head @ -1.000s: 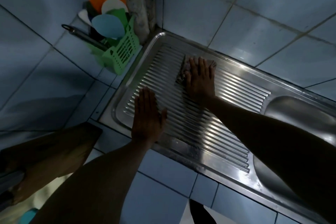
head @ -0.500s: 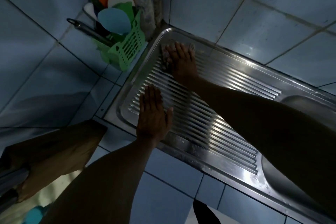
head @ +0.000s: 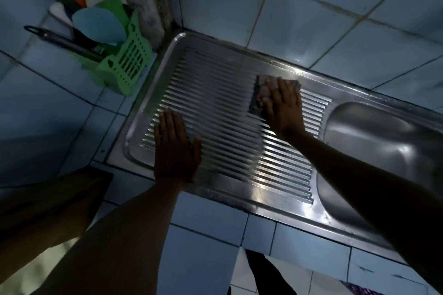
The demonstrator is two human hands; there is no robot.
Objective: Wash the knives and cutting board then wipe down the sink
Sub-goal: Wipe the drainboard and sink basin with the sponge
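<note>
The steel sink's ribbed drainboard [head: 215,108] runs across the middle, with the basin [head: 374,141] at its right. My right hand [head: 284,105] presses flat on a grey cloth [head: 257,97] near the drainboard's far right part, fingers straight. My left hand [head: 176,148] rests flat, fingers straight, on the near left part of the drainboard. A brown wooden cutting board [head: 48,201] lies at the lower left on the tiled counter. No knife blade is clearly visible.
A green plastic utensil basket [head: 127,62] stands on the counter left of the sink, holding coloured spatulas [head: 98,24] and a dark metal handle [head: 64,42]. Tiled wall [head: 311,7] rises behind the sink. Tiled counter edge [head: 203,246] runs in front.
My right hand slid the cloth from the far left corner of the drainboard to the right, toward the basin. My left hand stayed planted.
</note>
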